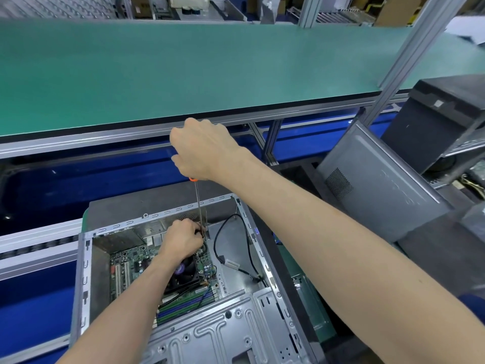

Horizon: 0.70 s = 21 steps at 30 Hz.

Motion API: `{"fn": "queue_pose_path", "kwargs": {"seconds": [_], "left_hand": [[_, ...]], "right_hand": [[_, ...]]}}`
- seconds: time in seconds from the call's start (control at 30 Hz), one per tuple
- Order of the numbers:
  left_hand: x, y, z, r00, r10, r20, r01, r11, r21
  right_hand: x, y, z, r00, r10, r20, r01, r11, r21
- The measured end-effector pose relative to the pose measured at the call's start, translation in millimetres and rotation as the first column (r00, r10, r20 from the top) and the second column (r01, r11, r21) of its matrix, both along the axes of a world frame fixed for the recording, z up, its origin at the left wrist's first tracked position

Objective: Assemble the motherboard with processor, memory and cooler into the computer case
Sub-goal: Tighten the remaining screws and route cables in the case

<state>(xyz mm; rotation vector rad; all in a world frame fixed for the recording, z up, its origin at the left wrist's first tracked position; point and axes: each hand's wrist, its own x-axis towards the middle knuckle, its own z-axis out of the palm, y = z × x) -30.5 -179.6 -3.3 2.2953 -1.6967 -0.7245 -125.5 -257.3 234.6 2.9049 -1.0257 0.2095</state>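
An open grey computer case (244, 321) lies in front of me. Inside it sits the green motherboard (131, 264) with a black cooler fan (185, 274) and memory sticks (186, 303). My right hand (204, 148) grips the orange handle of a long screwdriver (200, 208) held upright above the case. Down inside the case, my left hand (182, 239) pinches the screwdriver's tip near the board's far right corner. The tip and any screw are hidden by my fingers.
A black cable (223, 248) with a white connector loops over the case floor on the right. A grey side panel (378, 185) leans at the right, beside a black case (441, 119). A green bench top (183, 72) spans behind, with blue conveyor rails below.
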Motion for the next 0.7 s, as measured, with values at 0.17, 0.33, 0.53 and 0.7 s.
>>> {"fn": "queue_pose_path", "kwargs": {"seconds": [0.17,0.33,0.53,0.7], "left_hand": [[-4,1,4,1.0,-0.001,0.001,0.001,1.0,0.025],[-3,0,4,1.0,-0.008,-0.007,0.008,1.0,0.03],[-3,0,1,0.999,0.019,-0.031,-0.019,1.0,0.002],[0,-1,-4,0.994,0.056,-0.095,-0.058,0.998,-0.014]], "right_hand": [[-6,1,7,0.998,0.05,0.043,-0.059,0.968,0.243],[1,3,-4,1.0,-0.003,0.012,0.003,0.999,-0.048],[-7,0,6,0.999,0.049,-0.003,-0.048,0.989,0.137],[-1,4,0,0.999,0.028,0.027,-0.031,0.995,0.098]]}}
